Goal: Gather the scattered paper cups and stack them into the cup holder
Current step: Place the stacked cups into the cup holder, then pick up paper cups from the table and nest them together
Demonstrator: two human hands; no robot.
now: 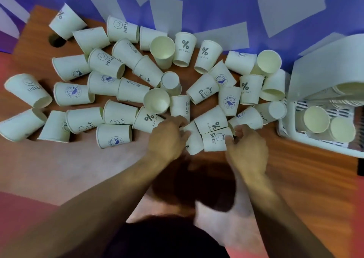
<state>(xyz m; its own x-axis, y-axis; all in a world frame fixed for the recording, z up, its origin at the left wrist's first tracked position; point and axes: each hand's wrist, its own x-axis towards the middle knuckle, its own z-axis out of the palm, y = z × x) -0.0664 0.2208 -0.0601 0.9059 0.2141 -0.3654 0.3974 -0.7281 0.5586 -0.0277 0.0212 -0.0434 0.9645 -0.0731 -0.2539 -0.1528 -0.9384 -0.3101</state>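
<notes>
Several white printed paper cups lie scattered across the wooden table (59, 165), most on their sides. My left hand (167, 137) grips a cup (194, 142) lying at the near edge of the pile. Beside it, my right hand (247, 146) holds a cup printed "Bear" (214, 139). The two cups touch each other. At the right edge stands a white slatted cup holder (287, 133) with several cups (316, 118) in it, rims facing me.
A white lid or paper (325, 66) leans over the holder's far side. A round hole (57, 41) is cut in the table's far left corner. A purple wall with white sheets (216, 7) runs behind the cups. Bare table lies near me.
</notes>
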